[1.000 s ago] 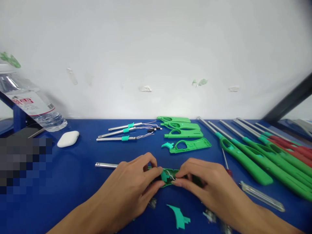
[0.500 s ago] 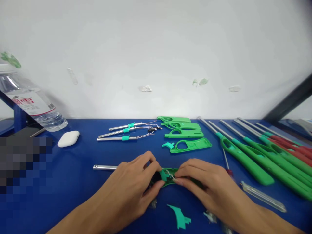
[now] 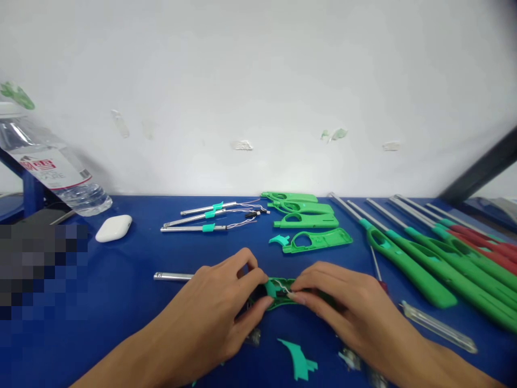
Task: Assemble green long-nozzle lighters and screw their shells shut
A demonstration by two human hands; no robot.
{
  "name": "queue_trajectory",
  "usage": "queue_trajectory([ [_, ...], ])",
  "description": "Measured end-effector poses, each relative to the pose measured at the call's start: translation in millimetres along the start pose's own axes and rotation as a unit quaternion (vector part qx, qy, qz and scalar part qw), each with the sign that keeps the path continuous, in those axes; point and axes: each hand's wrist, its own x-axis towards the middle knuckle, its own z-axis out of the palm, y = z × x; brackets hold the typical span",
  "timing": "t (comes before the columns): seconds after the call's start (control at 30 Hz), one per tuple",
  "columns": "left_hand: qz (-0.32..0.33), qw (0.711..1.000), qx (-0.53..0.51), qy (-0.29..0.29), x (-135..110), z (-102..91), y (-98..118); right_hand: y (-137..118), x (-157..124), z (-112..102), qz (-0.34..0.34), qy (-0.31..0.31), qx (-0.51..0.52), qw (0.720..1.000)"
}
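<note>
My left hand (image 3: 220, 312) and my right hand (image 3: 347, 310) meet at the front middle of the blue table (image 3: 133, 302). Both pinch a green lighter half-shell (image 3: 280, 295) that lies flat between them. A metal tube (image 3: 173, 276) sticks out to the left from under my left hand. A thin white wire shows in the shell beside a teal part, right at my right fingertips. A loose teal trigger piece (image 3: 299, 361) lies just in front of my hands. Most of the shell is hidden by my fingers.
Behind my hands lie three metal tubes with wires (image 3: 202, 218) and several green handle shells (image 3: 307, 218). Several finished green and red long lighters (image 3: 436, 253) fan out at the right. A clear tube (image 3: 440, 326), a white case (image 3: 113, 228) and a tilted water bottle (image 3: 48, 167) are also here.
Almost nothing moved. My hands stay on the shell, with the fingers shifting slightly; the view drifted a little.
</note>
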Motion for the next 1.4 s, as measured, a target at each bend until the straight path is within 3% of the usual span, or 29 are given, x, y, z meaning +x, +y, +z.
queue_trajectory([
  [0.43, 0.012, 1.000, 0.006, 0.006, -0.2, 0.8, -1.5, 3.5, -1.1, 1.4, 0.004, -0.026, 0.007, 1.000],
  [0.8, -0.004, 1.000, 0.004, 0.002, -1.1, -6.0, -6.5, -5.0, 22.2, -4.3, -0.075, -0.088, -0.138, 0.984],
  [0.93, 0.000, 1.000, 0.000, 0.001, -2.2, -7.2, -10.4, -1.1, 23.8, 3.2, -0.078, -0.056, -0.106, 0.990],
  [1.17, -0.004, 1.000, -0.005, 0.007, 0.3, -4.0, -13.8, 2.4, 19.1, 11.6, -0.017, -0.019, -0.019, 0.999],
  [1.4, -0.010, 1.000, -0.002, -0.004, -0.2, -6.6, -11.7, 4.3, 17.5, 11.8, -0.014, -0.014, -0.029, 0.999],
])
